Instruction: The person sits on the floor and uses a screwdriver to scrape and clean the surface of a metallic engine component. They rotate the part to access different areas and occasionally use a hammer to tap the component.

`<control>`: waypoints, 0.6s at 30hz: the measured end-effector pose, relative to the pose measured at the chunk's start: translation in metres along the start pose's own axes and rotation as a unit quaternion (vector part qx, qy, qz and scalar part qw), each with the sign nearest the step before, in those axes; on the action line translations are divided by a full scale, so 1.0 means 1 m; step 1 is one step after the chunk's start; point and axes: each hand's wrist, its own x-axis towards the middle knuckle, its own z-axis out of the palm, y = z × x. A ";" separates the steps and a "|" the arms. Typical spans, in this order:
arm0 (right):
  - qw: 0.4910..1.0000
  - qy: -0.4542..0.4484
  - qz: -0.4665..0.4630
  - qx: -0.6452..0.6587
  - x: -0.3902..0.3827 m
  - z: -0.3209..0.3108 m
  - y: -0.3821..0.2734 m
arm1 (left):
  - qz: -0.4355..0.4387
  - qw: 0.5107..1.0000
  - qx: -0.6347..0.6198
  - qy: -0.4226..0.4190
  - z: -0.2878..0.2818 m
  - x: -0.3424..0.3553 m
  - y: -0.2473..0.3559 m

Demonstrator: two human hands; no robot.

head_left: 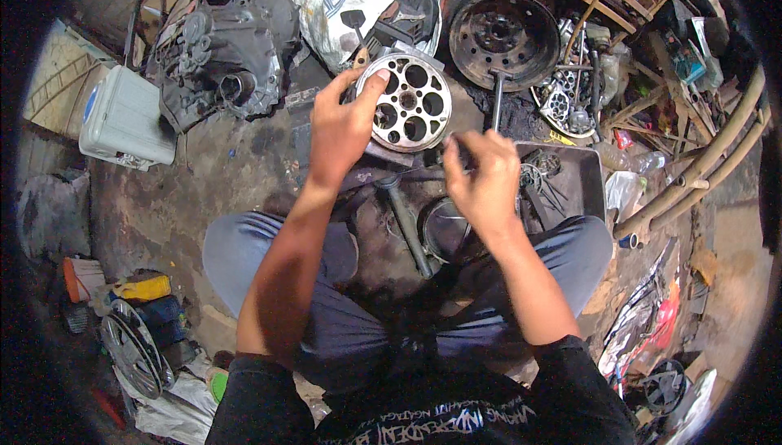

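Observation:
My left hand grips the left rim of a round silver metal plate with several holes, thumb on its face; it rests on a metal block. My right hand is curled at the plate's lower right, fingertips pinched around something small and dark that I cannot make out. A hammer-like tool lies below the plate. A metal bar stands beyond my right hand. A wooden-handled tool is just behind the plate.
A gearbox housing and grey plastic case are at left, a steel wheel rim at back, a valve body-like metal part and metal tray at right. Bent wooden poles stand far right. A white sack lies behind.

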 end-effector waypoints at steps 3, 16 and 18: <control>1.000 0.011 0.009 0.014 0.002 -0.005 0.002 | -0.008 1.000 0.000 0.001 0.000 0.000 -0.001; 1.000 0.002 0.007 0.009 -0.002 -0.002 0.002 | -0.001 1.000 -0.014 -0.004 0.001 0.000 0.000; 0.999 0.010 0.043 0.012 0.003 0.000 0.009 | 0.002 1.000 0.012 0.006 0.000 -0.001 0.000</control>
